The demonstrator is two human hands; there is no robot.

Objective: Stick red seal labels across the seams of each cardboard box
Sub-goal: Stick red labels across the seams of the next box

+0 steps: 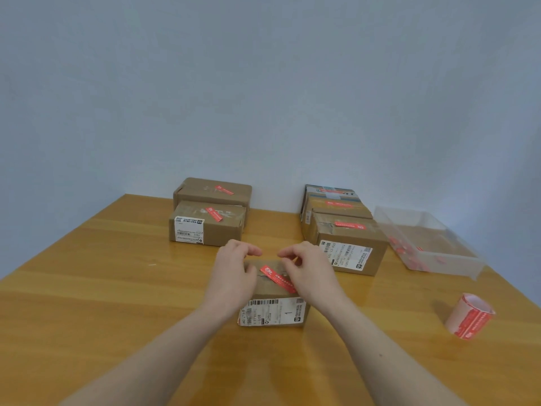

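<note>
Six cardboard boxes sit on a wooden table (102, 288) that fills the lower half of the frame, with a bare pale blue-grey wall (263, 83) above it. At centre, the near box (273, 291) carries a red seal label (278, 278) lying diagonally across its top seam. The left hand (234, 273) rests on the box's left side with fingers loosely curled over the top, and the right hand (310, 273) rests on the right side, its fingertips bent toward the label; whether either pinches anything is hard to make out. Both hands hide much of the box top. Two labelled boxes (210, 227) stand at centre left, three more (345, 244) at centre right, the rearmost partly hidden. At right, a clear plastic bin (456, 265) holds small red pieces, too blurred to identify. A roll of red labels (471, 316) lies at lower right.
</note>
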